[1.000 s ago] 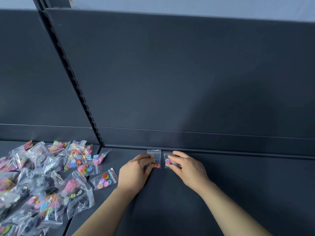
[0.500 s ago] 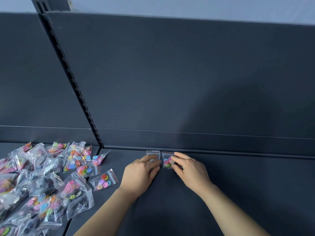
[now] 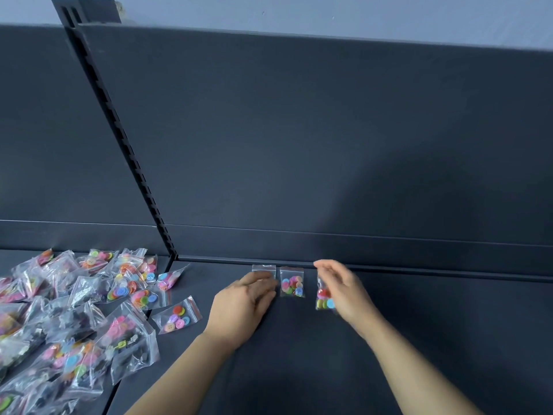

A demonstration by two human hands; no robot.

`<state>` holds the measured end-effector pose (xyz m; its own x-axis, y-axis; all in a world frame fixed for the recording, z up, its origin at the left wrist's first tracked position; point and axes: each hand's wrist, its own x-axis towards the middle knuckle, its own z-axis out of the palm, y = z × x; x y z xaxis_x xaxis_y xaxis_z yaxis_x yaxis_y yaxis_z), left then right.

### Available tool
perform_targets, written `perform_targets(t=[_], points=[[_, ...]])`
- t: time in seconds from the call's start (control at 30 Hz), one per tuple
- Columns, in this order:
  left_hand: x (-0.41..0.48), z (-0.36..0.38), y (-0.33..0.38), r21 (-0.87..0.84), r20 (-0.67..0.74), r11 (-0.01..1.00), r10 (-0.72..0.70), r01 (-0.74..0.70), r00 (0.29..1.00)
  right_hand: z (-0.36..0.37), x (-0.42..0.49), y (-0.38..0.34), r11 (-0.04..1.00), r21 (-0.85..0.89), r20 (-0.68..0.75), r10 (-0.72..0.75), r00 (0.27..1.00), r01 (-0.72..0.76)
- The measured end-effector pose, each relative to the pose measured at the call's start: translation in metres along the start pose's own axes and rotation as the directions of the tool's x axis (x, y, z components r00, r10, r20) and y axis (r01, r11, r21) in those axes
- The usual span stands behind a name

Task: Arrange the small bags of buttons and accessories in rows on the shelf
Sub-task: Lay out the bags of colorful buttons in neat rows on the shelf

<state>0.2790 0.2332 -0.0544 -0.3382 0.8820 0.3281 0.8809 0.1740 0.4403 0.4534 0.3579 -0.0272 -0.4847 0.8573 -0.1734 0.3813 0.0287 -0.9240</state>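
Left hand [image 3: 242,298]: straight fingers press clear plastic zip bag [image 3: 264,268] flat, left of middle clear bag of coloured buttons [image 3: 292,282]; right hand [image 3: 344,290] pinches third button bag [image 3: 324,298], apparently extending the row.

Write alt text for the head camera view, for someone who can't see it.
A person's left hand rests on a small bag of buttons at the back of a dark shelf, a second bag lies beside it, and the right hand holds a third bag further right. A pile of bags lies to the left.
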Motion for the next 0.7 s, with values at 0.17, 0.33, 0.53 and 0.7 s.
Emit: perform_targets(t=[0.17, 0.33, 0.53, 0.7], points=[[-0.003, -0.014, 0.050, -0.583, 0.314, 0.686, -0.305, 0.436, 0.899, -0.022, -0.015, -0.008, 0.938, 0.336, 0.135, 0.047, 0.990, -0.090], [-0.002, -0.011, 0.084, -0.678, 0.467, 0.498, -0.275, 0.540, 0.840, -0.033, -0.029, -0.009, 0.896, 0.429, 0.150, 0.056, 0.987, -0.117], [-0.009, -0.006, 0.089, -0.720, 0.492, 0.369, -0.325, 0.588, 0.807, -0.045, -0.037, 0.002, 0.870, 0.454, 0.132, 0.151, 0.980, -0.195], [-0.015, -0.001, 0.074, -0.591, 0.437, 0.581, -0.353, 0.560, 0.827, -0.042, -0.018, 0.010, 0.970, 0.214, -0.063, 0.133, 0.989, -0.116]])
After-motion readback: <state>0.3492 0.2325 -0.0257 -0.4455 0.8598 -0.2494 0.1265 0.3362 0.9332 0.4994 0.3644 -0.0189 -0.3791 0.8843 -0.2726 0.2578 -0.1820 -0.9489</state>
